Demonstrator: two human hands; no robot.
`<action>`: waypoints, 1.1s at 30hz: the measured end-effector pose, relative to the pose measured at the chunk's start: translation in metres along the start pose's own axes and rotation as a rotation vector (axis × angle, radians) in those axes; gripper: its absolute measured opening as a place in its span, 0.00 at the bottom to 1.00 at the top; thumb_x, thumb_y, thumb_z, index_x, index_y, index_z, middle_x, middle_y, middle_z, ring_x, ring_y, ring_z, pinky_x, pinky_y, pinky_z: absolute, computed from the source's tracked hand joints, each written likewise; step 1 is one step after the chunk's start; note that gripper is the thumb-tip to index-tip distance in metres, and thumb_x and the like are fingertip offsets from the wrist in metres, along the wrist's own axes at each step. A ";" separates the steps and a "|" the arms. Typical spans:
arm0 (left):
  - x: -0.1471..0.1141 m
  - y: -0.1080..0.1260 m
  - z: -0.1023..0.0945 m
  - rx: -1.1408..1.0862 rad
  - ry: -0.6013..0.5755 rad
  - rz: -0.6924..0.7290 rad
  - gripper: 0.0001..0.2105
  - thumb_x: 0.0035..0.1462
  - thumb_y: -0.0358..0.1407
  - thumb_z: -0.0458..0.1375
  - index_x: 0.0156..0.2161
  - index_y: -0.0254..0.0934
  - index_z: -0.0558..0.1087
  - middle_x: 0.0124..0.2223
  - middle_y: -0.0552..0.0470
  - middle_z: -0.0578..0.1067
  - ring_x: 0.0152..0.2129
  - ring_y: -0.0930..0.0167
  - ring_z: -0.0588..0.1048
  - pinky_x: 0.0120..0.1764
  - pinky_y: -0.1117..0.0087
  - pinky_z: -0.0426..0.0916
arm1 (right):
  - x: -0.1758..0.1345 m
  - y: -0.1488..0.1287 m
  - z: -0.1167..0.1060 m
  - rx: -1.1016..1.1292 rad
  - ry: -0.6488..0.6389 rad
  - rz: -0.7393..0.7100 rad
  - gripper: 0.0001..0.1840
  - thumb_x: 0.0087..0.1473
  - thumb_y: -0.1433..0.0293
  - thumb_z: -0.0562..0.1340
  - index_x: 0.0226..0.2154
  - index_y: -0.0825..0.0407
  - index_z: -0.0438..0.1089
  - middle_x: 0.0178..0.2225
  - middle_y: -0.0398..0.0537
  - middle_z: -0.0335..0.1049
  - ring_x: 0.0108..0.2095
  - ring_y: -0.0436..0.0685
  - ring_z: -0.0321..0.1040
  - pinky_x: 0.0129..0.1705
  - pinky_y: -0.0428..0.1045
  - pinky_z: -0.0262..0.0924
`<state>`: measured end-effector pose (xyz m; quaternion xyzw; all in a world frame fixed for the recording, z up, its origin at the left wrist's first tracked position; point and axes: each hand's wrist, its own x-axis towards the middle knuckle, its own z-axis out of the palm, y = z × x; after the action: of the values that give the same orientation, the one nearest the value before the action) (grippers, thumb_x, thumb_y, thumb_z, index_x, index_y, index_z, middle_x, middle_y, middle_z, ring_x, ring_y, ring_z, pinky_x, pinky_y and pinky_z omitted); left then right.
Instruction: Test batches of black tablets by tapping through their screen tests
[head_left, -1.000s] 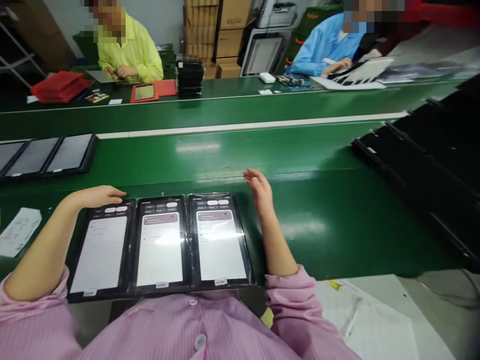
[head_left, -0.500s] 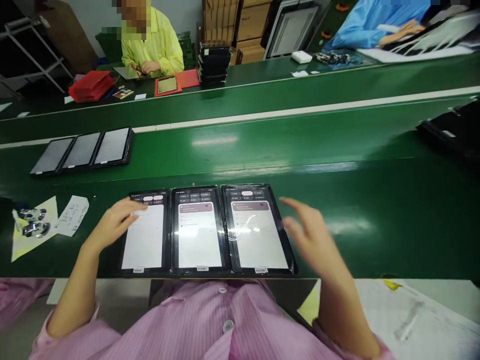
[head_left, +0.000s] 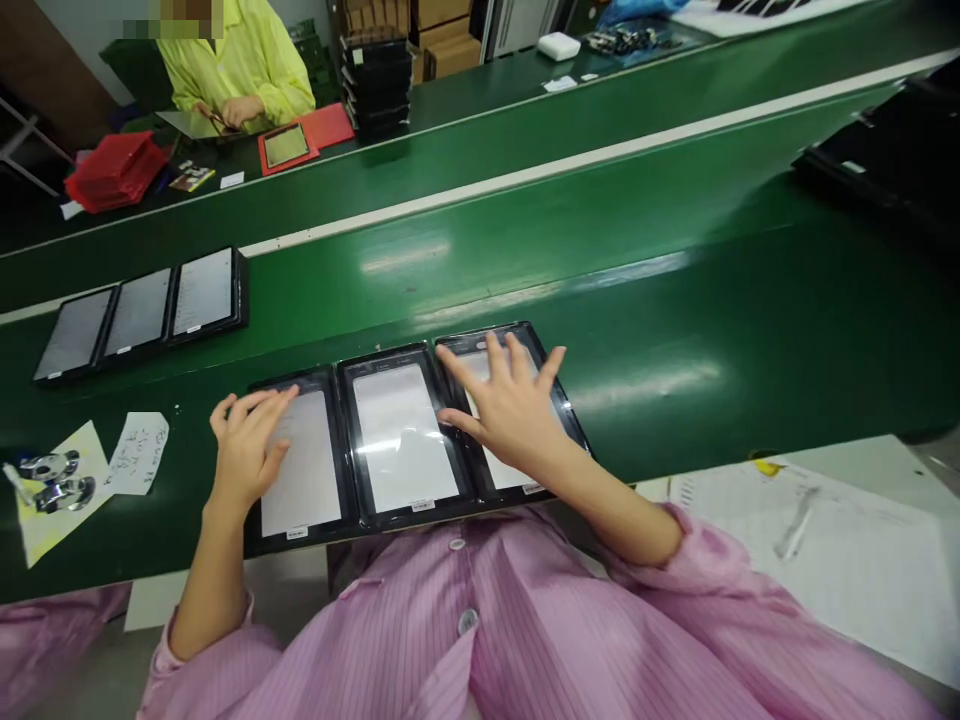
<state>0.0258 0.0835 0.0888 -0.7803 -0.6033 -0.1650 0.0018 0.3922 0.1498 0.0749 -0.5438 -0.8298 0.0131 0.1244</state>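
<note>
Three lit tablets sit side by side in a black tray (head_left: 352,520) at lower centre, screens up for access. The right hand (head_left: 510,410) lies flat, fingers spread, on the right tablet (head_left: 525,470); the left hand (head_left: 247,440) rests, fingers extended, on the left tablet (head_left: 304,480). The middle tablet (head_left: 401,440) is untouched. Another tray (head_left: 142,315) sits at left on the green belt (head_left: 675,300).
</note>
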 end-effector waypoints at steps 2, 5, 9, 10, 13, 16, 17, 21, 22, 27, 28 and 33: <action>-0.013 0.009 0.000 -0.056 -0.013 0.017 0.30 0.70 0.54 0.37 0.62 0.42 0.70 0.53 0.44 0.79 0.51 0.57 0.72 0.61 0.49 0.53 | -0.012 0.011 -0.007 0.020 0.028 0.021 0.41 0.62 0.46 0.57 0.72 0.35 0.44 0.73 0.62 0.37 0.69 0.84 0.40 0.58 0.89 0.28; -0.030 0.016 0.008 -0.089 -0.086 0.003 0.27 0.70 0.52 0.41 0.58 0.43 0.74 0.52 0.46 0.80 0.49 0.59 0.74 0.59 0.52 0.58 | -0.039 0.023 -0.003 0.039 0.008 0.040 0.38 0.66 0.52 0.54 0.72 0.35 0.40 0.74 0.60 0.30 0.69 0.83 0.39 0.58 0.88 0.33; -0.036 0.018 0.017 -0.055 -0.157 0.057 0.21 0.70 0.46 0.45 0.57 0.47 0.75 0.52 0.51 0.80 0.50 0.59 0.75 0.63 0.47 0.50 | -0.059 0.022 0.010 0.081 -0.004 0.041 0.39 0.67 0.54 0.52 0.73 0.37 0.35 0.74 0.62 0.27 0.70 0.81 0.38 0.59 0.86 0.38; -0.037 0.017 0.017 -0.035 -0.140 0.075 0.20 0.70 0.45 0.45 0.57 0.48 0.75 0.52 0.51 0.80 0.51 0.59 0.75 0.64 0.45 0.47 | -0.060 0.019 0.012 0.095 0.004 0.032 0.39 0.67 0.54 0.52 0.73 0.38 0.35 0.74 0.63 0.27 0.70 0.81 0.37 0.60 0.85 0.39; -0.037 0.015 0.007 -0.001 0.023 0.059 0.22 0.70 0.45 0.43 0.58 0.46 0.74 0.54 0.50 0.79 0.52 0.58 0.75 0.65 0.44 0.47 | -0.059 0.012 0.012 0.121 0.005 -0.016 0.39 0.67 0.53 0.52 0.73 0.40 0.37 0.73 0.63 0.33 0.70 0.78 0.39 0.62 0.82 0.39; -0.031 0.010 -0.003 0.002 0.091 -0.037 0.22 0.70 0.43 0.42 0.55 0.45 0.76 0.53 0.49 0.80 0.51 0.60 0.76 0.64 0.48 0.54 | -0.056 0.006 0.012 0.103 -0.042 -0.054 0.35 0.67 0.54 0.53 0.72 0.42 0.47 0.72 0.63 0.41 0.70 0.76 0.41 0.63 0.81 0.38; -0.026 0.007 -0.004 0.009 0.062 -0.056 0.21 0.70 0.43 0.43 0.54 0.45 0.76 0.53 0.50 0.80 0.51 0.61 0.77 0.64 0.50 0.56 | -0.054 0.004 0.013 0.094 -0.058 -0.064 0.34 0.66 0.54 0.53 0.71 0.42 0.50 0.71 0.64 0.42 0.70 0.76 0.41 0.63 0.81 0.38; 0.005 -0.001 0.000 0.022 -0.109 -0.004 0.20 0.70 0.46 0.48 0.58 0.44 0.73 0.61 0.47 0.74 0.58 0.60 0.72 0.65 0.51 0.56 | -0.048 -0.009 0.018 0.083 -0.096 -0.113 0.32 0.64 0.51 0.56 0.68 0.39 0.57 0.72 0.62 0.43 0.70 0.77 0.40 0.63 0.82 0.37; 0.015 -0.004 0.003 0.016 -0.147 0.018 0.21 0.70 0.48 0.47 0.60 0.43 0.72 0.63 0.46 0.71 0.61 0.59 0.69 0.66 0.51 0.54 | -0.046 -0.013 0.020 0.083 -0.104 -0.124 0.32 0.64 0.51 0.57 0.67 0.38 0.58 0.72 0.62 0.43 0.70 0.78 0.40 0.63 0.82 0.37; 0.060 -0.012 0.019 -0.040 -0.312 0.070 0.27 0.69 0.53 0.45 0.65 0.44 0.65 0.71 0.43 0.58 0.68 0.57 0.57 0.68 0.46 0.48 | -0.040 -0.017 0.019 0.089 -0.121 -0.145 0.32 0.61 0.48 0.60 0.64 0.37 0.63 0.71 0.61 0.44 0.69 0.80 0.41 0.61 0.85 0.34; 0.068 -0.013 0.022 -0.057 -0.348 0.074 0.27 0.69 0.54 0.45 0.66 0.45 0.63 0.72 0.43 0.56 0.69 0.57 0.55 0.68 0.44 0.47 | -0.041 -0.012 0.016 0.093 -0.103 -0.126 0.31 0.61 0.49 0.59 0.64 0.37 0.63 0.71 0.61 0.44 0.69 0.79 0.41 0.62 0.84 0.34; 0.088 -0.021 0.029 -0.178 -0.502 0.131 0.35 0.64 0.58 0.51 0.71 0.46 0.53 0.72 0.42 0.57 0.67 0.56 0.58 0.66 0.47 0.51 | -0.055 0.041 0.006 0.096 0.055 0.112 0.21 0.66 0.57 0.55 0.57 0.41 0.72 0.70 0.57 0.46 0.67 0.75 0.46 0.64 0.81 0.37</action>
<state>0.0327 0.1777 0.0799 -0.8311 -0.5164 -0.0181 -0.2057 0.4486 0.1175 0.0517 -0.5830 -0.7927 0.0449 0.1724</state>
